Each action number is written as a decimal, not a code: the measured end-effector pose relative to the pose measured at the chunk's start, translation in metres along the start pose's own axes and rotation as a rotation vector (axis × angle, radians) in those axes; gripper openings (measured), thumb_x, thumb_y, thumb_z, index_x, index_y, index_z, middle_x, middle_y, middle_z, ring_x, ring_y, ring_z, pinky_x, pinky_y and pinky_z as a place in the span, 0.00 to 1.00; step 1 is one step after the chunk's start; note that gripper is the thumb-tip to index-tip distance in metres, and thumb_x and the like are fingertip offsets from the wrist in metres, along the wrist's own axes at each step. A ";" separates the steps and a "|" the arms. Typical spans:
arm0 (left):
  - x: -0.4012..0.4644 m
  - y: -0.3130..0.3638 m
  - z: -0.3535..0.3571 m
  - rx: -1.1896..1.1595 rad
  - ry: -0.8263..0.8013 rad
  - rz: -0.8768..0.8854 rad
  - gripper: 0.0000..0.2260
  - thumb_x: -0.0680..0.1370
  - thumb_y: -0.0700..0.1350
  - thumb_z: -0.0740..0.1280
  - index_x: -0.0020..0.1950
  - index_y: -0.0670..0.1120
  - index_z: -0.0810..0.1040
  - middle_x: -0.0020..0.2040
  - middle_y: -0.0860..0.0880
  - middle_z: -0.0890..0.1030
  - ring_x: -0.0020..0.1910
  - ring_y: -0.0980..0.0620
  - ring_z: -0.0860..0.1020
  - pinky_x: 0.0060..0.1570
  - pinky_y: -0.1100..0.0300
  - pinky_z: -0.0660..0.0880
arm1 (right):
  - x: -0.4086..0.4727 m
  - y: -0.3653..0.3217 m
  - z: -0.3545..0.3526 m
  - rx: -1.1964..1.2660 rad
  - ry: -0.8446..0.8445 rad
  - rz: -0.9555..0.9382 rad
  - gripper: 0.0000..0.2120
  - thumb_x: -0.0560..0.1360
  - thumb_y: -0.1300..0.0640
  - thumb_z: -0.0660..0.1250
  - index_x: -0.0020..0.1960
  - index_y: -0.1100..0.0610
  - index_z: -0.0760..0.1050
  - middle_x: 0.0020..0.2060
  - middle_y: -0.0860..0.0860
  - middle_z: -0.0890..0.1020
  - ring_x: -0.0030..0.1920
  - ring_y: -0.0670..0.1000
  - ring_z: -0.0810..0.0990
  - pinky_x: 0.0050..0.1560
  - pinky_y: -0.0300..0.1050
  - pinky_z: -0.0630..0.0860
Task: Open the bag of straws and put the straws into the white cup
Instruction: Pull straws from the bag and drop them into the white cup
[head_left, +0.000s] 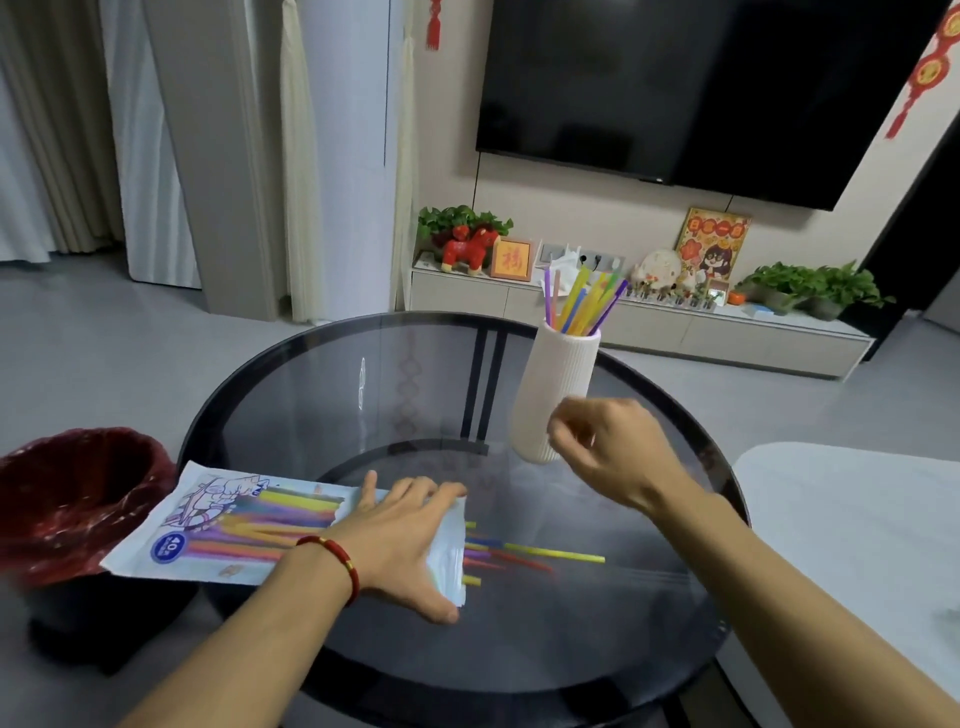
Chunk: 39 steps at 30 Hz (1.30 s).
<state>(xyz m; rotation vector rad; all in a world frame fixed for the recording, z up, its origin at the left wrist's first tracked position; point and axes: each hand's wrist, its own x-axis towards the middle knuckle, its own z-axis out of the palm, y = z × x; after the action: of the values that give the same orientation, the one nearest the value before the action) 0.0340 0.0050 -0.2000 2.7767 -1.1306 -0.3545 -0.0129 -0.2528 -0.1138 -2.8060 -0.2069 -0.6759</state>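
A printed plastic bag of straws (218, 525) lies flat on the left side of the round glass table (332, 395), its open end pointing right. Several coloured straws (524, 553) stick out of that opening onto the glass. My left hand (400, 540) presses flat on the bag near the opening. A tall white ribbed cup (556, 384) stands at the far right of the table with several coloured straws (582, 301) upright in it. My right hand (613, 447) hovers in front of the cup's base, blurred, fingers loosely curled and holding nothing visible.
A bin lined with a red bag (78, 493) stands on the floor left of the table. A white surface (857, 535) lies to the right. Beyond the table is a low TV cabinet (649, 322) with plants and ornaments.
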 end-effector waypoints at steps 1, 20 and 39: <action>0.000 0.000 -0.002 -0.016 0.022 0.003 0.53 0.58 0.73 0.69 0.76 0.58 0.47 0.71 0.54 0.63 0.74 0.50 0.61 0.75 0.32 0.42 | -0.013 0.001 0.012 -0.022 -0.140 0.028 0.16 0.74 0.43 0.60 0.46 0.49 0.83 0.41 0.45 0.85 0.38 0.49 0.81 0.39 0.50 0.82; 0.003 0.014 -0.011 -0.133 0.242 0.097 0.34 0.61 0.70 0.72 0.59 0.59 0.62 0.53 0.58 0.73 0.51 0.54 0.74 0.59 0.52 0.71 | -0.083 0.000 0.097 0.285 -0.225 -0.006 0.10 0.84 0.47 0.57 0.61 0.51 0.70 0.48 0.47 0.78 0.47 0.49 0.76 0.49 0.48 0.76; -0.005 -0.003 -0.010 0.024 0.070 -0.056 0.50 0.63 0.72 0.69 0.78 0.63 0.47 0.73 0.58 0.63 0.74 0.55 0.61 0.74 0.32 0.45 | -0.066 0.014 0.059 -0.079 -0.369 -0.094 0.22 0.83 0.35 0.49 0.54 0.52 0.69 0.47 0.49 0.81 0.42 0.58 0.79 0.41 0.57 0.77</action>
<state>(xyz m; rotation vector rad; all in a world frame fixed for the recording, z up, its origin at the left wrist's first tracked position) 0.0356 0.0109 -0.1905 2.8219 -1.0505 -0.2494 -0.0435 -0.2559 -0.1980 -2.9915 -0.3886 -0.1805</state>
